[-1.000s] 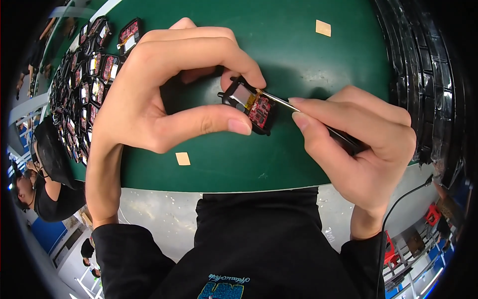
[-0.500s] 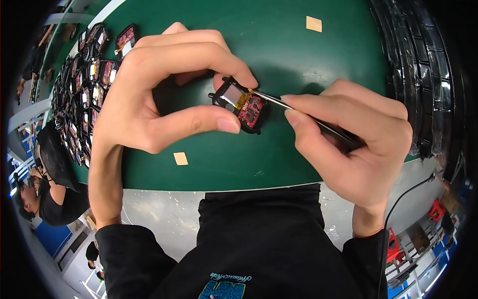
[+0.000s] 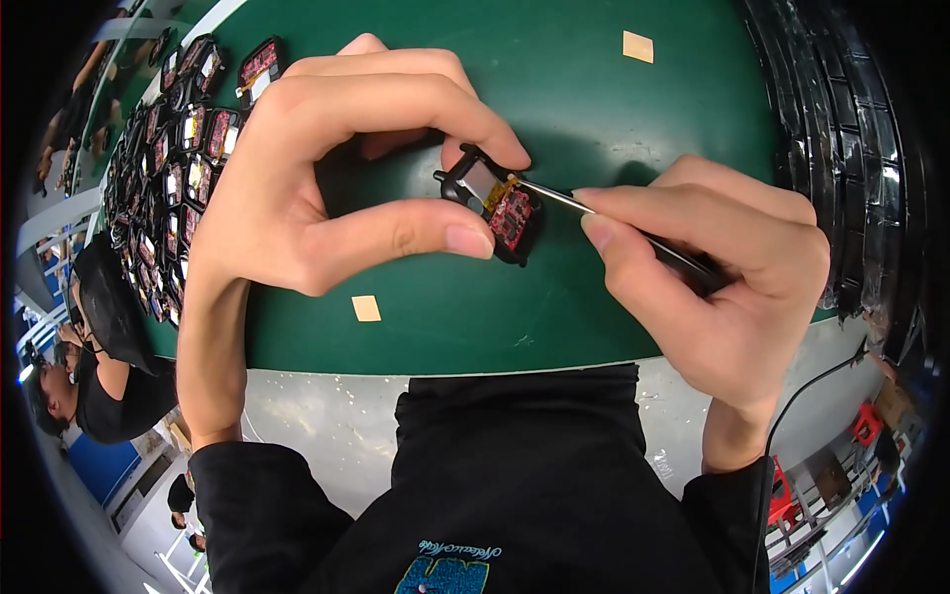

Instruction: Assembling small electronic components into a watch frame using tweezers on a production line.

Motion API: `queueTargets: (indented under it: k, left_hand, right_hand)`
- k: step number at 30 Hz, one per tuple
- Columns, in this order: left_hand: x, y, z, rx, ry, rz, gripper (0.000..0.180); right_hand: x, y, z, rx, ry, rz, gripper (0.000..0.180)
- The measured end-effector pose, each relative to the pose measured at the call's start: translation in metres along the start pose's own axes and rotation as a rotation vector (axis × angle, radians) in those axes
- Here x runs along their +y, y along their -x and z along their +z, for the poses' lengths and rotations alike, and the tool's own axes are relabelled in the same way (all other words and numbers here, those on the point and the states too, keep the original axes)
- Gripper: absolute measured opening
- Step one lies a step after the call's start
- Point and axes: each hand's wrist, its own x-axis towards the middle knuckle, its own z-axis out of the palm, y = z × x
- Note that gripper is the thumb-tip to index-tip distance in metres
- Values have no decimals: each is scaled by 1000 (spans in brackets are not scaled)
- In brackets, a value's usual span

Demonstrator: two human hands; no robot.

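Thumb and forefinger of the left hand [image 3: 327, 188] pinch a small black module [image 3: 498, 205] at frame centre, red board upturned for access; the right hand [image 3: 722, 282] grips tweezers [image 3: 554, 198], tip on it, above the green surface [image 3: 594, 109].

The mat [image 3: 594, 119] is dark green, with two pale tan squares [image 3: 366, 308] on it. The small case [image 3: 495, 203] is black, with a red board and a yellow strip inside. The tool [image 3: 554, 196] is silvery. The sleeves [image 3: 257, 495] are black. The rows of parts [image 3: 168, 168] are black with red.
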Motion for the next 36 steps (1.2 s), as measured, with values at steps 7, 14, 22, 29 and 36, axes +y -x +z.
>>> queueTargets:
  k: [7,14,22,29,36]
  left_hand:
    - [2,-2,-1,-18,-56,7,58]
    - [2,-1,-2,-35,-85,14,57]
    - [0,-1,-1,-13,-71,35,60]
    - [2,0,-1,-19,-73,11,60]
    - [3,0,-2,-34,-67,-17,59]
  right_hand:
    - [1,1,2,9,22,-42,22]
    - [-1,1,-1,-8,36,-65,24]
    - [2,3,3,15,31,-98,24]
    - [3,6,6,43,55,-117,21]
    - [1,5,2,29,41,-101,22]
